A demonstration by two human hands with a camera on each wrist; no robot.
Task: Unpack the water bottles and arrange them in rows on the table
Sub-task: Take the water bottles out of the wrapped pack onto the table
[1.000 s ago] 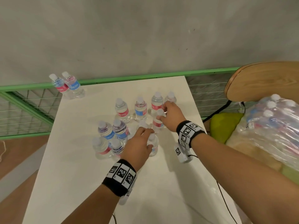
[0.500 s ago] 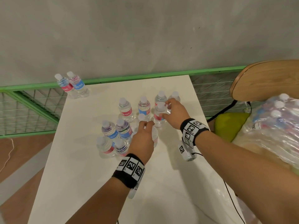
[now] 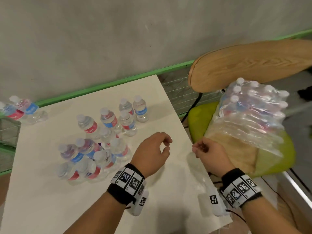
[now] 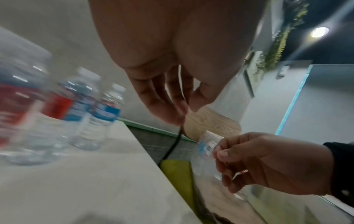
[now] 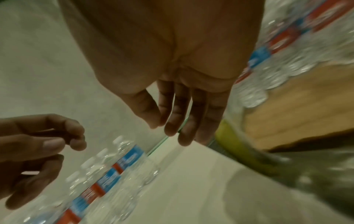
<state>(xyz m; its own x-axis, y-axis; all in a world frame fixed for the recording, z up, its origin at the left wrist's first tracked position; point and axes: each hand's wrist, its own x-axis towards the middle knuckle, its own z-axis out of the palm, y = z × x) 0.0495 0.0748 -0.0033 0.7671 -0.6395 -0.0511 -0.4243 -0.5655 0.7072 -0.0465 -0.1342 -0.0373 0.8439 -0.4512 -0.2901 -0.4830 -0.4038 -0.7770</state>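
Head view takes in the whole white table [image 3: 43,191]: a cluster of water bottles [image 3: 94,146] stands upright on its left half, and two more bottles [image 3: 22,109] stand apart at the far left corner. Both hands hover empty near the right edge, the left hand [image 3: 152,154] and the right hand [image 3: 211,156], each with fingers loosely curled and gripping nothing. Beyond that edge the shrink-wrapped pack [image 3: 249,115] of remaining bottles lies on a green chair [image 3: 199,119] with a wooden backrest [image 3: 253,63]. Left wrist view alone shows a black cable [image 4: 170,150] hanging between table and chair, and the right hand in front of the pack. Right wrist view, blurred, adds a row of labels along the standing bottles and the pack's labels at upper right.
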